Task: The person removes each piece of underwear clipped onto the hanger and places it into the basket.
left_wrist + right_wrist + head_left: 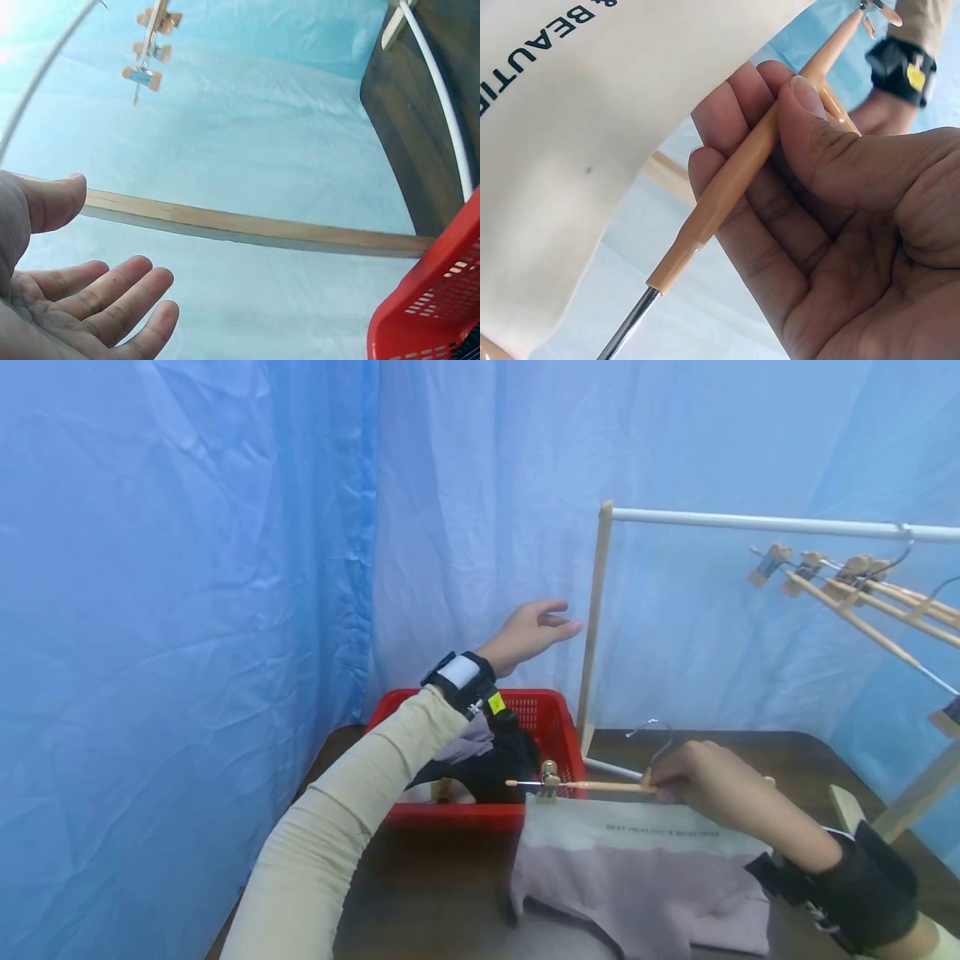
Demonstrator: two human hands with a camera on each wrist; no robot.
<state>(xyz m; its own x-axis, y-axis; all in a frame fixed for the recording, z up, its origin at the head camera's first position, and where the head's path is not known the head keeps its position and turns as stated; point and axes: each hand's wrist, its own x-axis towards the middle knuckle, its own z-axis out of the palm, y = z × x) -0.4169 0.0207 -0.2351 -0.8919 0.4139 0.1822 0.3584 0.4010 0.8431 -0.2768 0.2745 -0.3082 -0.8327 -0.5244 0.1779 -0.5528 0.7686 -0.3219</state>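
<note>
My right hand (720, 785) pinches the wooden bar of a clip hanger (735, 172) between thumb and fingers, near the base of its metal hook. From the hanger hangs a garment (637, 877), white along the top with dark lettering and mauve below. A clip (549, 777) grips its upper left corner; in the head view the hand covers part of the hanger's right end. My left hand (528, 633) is raised in the air beside the rack's upright wooden post (596, 618). Its fingers are spread, palm bare, as the left wrist view shows.
A red plastic basket (555, 735) with dark and mauve clothes stands behind the garment on the dark table (427, 885). The rack's white rail (750, 522) carries several clip hangers (855, 581) at the right. Blue curtains (187, 610) hang on the left and behind.
</note>
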